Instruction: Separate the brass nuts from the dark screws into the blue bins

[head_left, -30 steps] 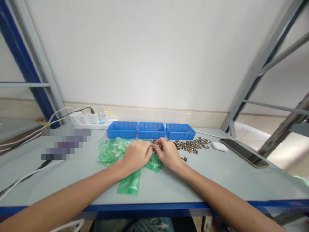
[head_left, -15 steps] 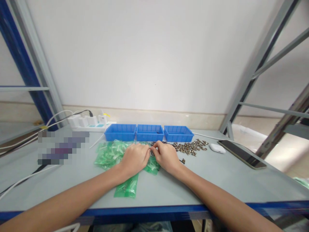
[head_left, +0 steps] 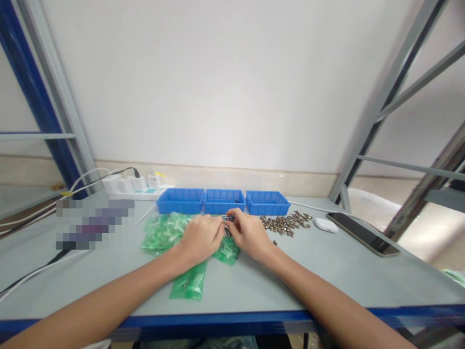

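Observation:
My left hand [head_left: 204, 236] is closed over the right side of a heap of green plastic bags [head_left: 165, 233], its fingertips hiding what they pinch. Close against it, my right hand [head_left: 252, 233] curls its thumb and fingers round something small I cannot make out. Dark screw-like pieces [head_left: 228, 230] show between the two hands. Another green bag [head_left: 189, 283] with thin pieces inside lies below my left wrist. Small brassy metal parts [head_left: 286, 223] are spread to the right of my right hand.
Three blue bins [head_left: 180, 200] stand in a row behind the hands. A white case [head_left: 326, 225] and a phone [head_left: 363, 234] lie on the right. At the back left is a power strip [head_left: 136, 196] with plugs and cables.
The fingers of my right hand have lifted and parted slightly from my left fingertips, so the dark pieces between the hands show more. My left hand stays nearly in place.

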Tool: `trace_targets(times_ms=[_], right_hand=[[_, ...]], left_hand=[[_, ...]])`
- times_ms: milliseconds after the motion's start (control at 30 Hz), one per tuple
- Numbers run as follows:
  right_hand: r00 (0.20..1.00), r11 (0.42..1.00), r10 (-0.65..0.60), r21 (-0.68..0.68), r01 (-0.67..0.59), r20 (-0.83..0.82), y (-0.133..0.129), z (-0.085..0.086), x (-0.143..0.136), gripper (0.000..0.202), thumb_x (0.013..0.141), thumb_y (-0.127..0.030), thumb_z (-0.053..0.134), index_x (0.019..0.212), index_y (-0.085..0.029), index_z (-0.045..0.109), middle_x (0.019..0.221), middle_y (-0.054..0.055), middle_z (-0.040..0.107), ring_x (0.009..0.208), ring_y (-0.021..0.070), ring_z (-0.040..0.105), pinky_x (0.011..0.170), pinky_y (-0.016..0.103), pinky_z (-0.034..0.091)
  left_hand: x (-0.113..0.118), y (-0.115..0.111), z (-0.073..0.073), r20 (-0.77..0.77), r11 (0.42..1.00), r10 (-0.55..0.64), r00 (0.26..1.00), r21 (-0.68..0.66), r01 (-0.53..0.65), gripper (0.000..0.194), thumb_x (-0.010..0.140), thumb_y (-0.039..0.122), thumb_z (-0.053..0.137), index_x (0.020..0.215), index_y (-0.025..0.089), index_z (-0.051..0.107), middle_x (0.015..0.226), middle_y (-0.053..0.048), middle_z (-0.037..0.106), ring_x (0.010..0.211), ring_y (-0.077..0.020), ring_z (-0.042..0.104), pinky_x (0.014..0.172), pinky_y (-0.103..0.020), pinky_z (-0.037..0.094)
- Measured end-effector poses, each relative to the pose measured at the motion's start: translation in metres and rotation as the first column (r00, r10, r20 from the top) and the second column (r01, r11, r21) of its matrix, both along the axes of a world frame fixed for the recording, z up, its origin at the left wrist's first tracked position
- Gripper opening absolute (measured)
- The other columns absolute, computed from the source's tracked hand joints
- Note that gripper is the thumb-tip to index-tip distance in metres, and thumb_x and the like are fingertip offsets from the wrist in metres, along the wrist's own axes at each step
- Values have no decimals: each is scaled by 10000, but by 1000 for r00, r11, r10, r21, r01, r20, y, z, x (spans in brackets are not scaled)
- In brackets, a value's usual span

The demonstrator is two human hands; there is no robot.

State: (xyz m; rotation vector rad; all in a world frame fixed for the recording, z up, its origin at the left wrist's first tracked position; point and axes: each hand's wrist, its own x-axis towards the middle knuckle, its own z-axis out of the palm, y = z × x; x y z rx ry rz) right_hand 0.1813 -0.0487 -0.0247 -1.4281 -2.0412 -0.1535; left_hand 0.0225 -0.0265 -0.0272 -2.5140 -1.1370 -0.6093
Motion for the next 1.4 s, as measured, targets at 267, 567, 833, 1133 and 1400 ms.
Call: trace_targets(times_ms=[267,567,833,1133,1400], right_hand=[[992,991,125,-40,-124,22,2,0,4,136,863,-213,451,914,-182,574,792,31,654,710,145,586,618,232,348],[991,991,134,-19,-134,-24,4,6,9,165,881,-224,424,813,-173,566,733,23,629,658,130,554,599,225,335],[982,982,182,-35,-184,-47,1,6,7,150,877,-224,429,867,-175,571,727,15,622,648,123,550,589,219,343],[982,982,186,-19,-187,-23,1,6,8,116,839,-175,466,855,-186,581,737,8,609,666,119,536,611,214,347],[984,985,170,-38,-169,45,-1,9,8,203,880,-210,416,753,-177,571,718,15,608,692,126,541,628,226,333]], left_hand=[[-2,3,-2,35,997,-37,999,-65,40,280,902,250,314,803,174,565,746,-55,626,716,-197,579,646,-296,388],[-5,7,1,331,945,-51,942,-290,153,203,885,320,375,933,201,533,695,11,618,662,-148,582,604,-242,387],[-5,5,3,268,958,-109,957,-229,173,247,877,276,368,729,188,545,681,1,595,669,-139,554,616,-241,364],[-8,6,5,234,961,-104,967,-226,158,251,873,278,373,745,193,571,695,0,612,680,-142,563,627,-240,366],[-9,7,9,350,932,-97,932,-296,208,205,867,322,398,899,204,562,673,22,608,630,-134,567,595,-225,379]])
